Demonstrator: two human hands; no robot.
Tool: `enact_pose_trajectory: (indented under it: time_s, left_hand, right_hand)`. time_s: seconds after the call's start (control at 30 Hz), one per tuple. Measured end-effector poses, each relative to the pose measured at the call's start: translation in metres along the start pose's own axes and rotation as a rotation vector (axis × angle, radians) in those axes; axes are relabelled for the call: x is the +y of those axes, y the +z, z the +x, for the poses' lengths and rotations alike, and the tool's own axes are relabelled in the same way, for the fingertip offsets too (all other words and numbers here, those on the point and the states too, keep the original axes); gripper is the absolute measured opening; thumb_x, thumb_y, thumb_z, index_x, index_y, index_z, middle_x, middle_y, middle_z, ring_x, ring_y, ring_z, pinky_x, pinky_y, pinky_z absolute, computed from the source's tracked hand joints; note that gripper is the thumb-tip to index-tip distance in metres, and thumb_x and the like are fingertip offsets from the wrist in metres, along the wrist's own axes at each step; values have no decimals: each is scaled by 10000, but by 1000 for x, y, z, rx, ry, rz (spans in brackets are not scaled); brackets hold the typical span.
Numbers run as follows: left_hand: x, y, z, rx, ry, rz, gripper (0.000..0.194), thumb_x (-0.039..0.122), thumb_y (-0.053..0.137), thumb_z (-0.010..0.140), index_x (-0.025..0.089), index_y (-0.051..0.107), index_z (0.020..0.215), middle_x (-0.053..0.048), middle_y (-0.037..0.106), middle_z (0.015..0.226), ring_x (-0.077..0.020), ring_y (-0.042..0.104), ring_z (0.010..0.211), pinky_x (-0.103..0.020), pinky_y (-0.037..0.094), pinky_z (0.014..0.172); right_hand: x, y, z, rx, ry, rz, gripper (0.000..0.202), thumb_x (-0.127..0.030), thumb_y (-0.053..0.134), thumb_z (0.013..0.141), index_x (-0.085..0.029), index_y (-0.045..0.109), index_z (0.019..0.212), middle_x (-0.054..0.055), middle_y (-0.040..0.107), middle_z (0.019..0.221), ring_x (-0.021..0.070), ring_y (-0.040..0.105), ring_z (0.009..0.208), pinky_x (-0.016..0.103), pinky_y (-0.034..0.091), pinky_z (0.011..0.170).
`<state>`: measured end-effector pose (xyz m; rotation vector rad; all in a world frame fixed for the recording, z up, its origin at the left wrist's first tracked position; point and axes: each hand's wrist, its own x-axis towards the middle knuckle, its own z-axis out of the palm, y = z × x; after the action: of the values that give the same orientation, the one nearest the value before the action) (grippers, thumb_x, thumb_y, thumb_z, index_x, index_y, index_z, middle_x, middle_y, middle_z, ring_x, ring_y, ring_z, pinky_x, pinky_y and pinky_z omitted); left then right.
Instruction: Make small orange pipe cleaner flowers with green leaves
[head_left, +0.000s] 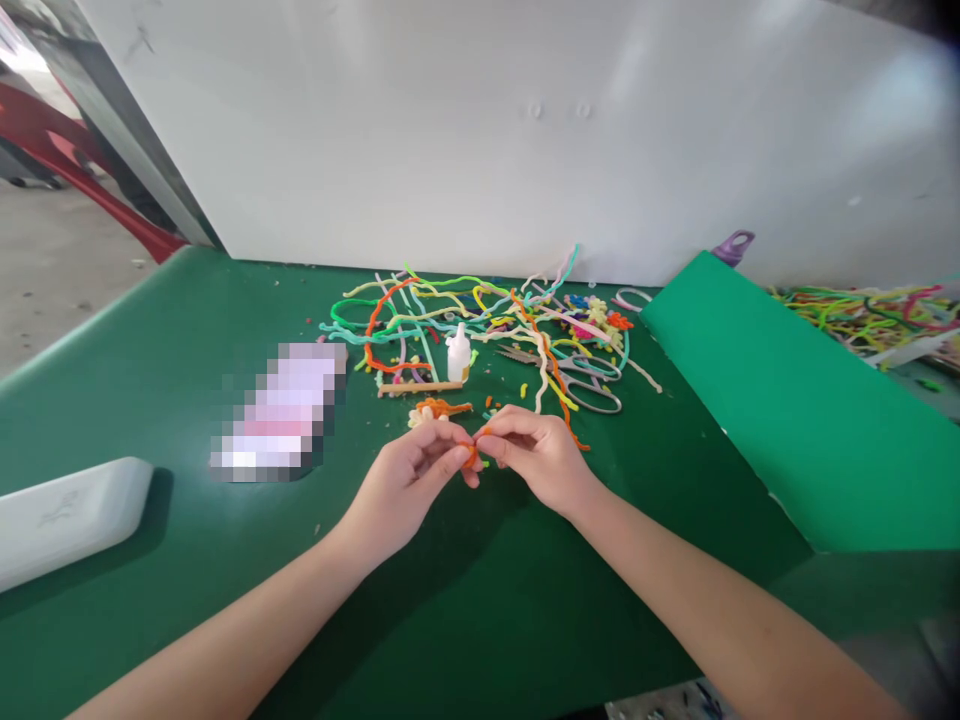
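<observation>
Between the fingertips of both hands is a small orange fuzzy piece point(469, 457). My left hand point(412, 475) pinches it from the left, thumb against fingers. My right hand point(536, 455) is closed in a pinch at its upper right end. Just beyond my left hand lie a cream fuzzy shape point(426, 416) and an orange one point(444, 406). Behind them stand a white glue bottle point(458, 358) and a brown stick point(420, 388). Silver scissors point(592, 385) lie beyond my right hand, among tangled coloured fuzzy stems point(480, 300).
On the green table point(225, 560), a phone-like device point(281, 415) with a pixelated screen lies left, near a white case point(75, 515). A green box point(795, 420) stands right, beside more stems point(862, 320). A white board point(450, 140) rises behind. A red chair point(90, 170) is at far left.
</observation>
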<state>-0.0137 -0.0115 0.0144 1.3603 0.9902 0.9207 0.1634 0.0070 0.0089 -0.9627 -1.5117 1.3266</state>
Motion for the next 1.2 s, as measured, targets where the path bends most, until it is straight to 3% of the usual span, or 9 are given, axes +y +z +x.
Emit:
enact_pose_trajectory:
  time_s: [0.2, 0.5, 0.63, 0.73, 0.83, 0.93, 1.1, 1.2]
  left_hand:
    - [-1, 0, 2, -19, -51, -88, 133, 301, 542, 857, 172, 574, 864, 0, 633, 743, -120, 598, 658, -255, 466, 691]
    - [-1, -2, 4, -40, -138, -68, 176, 323, 579, 832, 148, 586, 841, -3, 643, 715, -96, 549, 606, -230, 440, 652]
    - [1, 0, 4, 13, -122, -96, 164, 314, 590, 822, 150, 583, 825, 7, 638, 692, -90, 533, 594, -221, 424, 632]
    - [1, 0, 3, 13, -135, -115, 156, 299, 594, 818, 146, 571, 807, 8, 634, 672, -87, 517, 580, -219, 409, 612]
    - [0, -2, 3, -96, -178, -132, 164, 297, 592, 819, 134, 569, 806, -9, 638, 679, -88, 502, 571, -223, 393, 585]
    - [-2, -4, 3, -177, -183, -163, 173, 297, 582, 831, 125, 584, 823, -15, 632, 673, -81, 478, 550, -220, 370, 553]
    - [-7, -7, 4, -211, -160, -301, 179, 304, 567, 852, 127, 590, 833, -18, 628, 690, -64, 445, 553, -212, 336, 539]
    - [-8, -8, 5, -252, -196, -335, 175, 294, 579, 847, 123, 580, 810, -16, 626, 664, -58, 432, 529, -212, 331, 526]
  right_hand:
    - [1, 0, -2, 14, -78, -139, 121, -317, 622, 812, -208, 674, 798, 10, 564, 787, 96, 529, 616, 240, 460, 538]
    - [-2, 4, -5, 79, -384, -420, 83, -205, 590, 843, -192, 671, 833, 23, 604, 791, 119, 586, 728, 241, 509, 634]
    - [1, 4, -7, 103, -509, -506, 99, -186, 581, 851, -201, 674, 881, 27, 616, 810, 118, 596, 739, 244, 514, 657]
    - [4, 0, -7, 70, -651, -612, 140, -166, 571, 859, -211, 672, 945, 35, 640, 839, 115, 602, 743, 242, 503, 658]
    - [4, -5, -6, -30, -744, -689, 141, -169, 586, 852, -213, 668, 958, 33, 652, 829, 116, 605, 736, 242, 489, 646]
    - [1, -8, -4, -78, -749, -684, 86, -183, 610, 837, -196, 668, 900, 31, 656, 796, 115, 612, 725, 232, 494, 639]
    - [-7, -11, -1, -193, -669, -641, 81, -163, 602, 839, -166, 656, 900, 56, 673, 876, 115, 630, 787, 226, 521, 697]
    - [-8, -12, 0, -186, -692, -664, 109, -154, 561, 864, -177, 660, 901, 52, 685, 865, 115, 637, 772, 229, 525, 679]
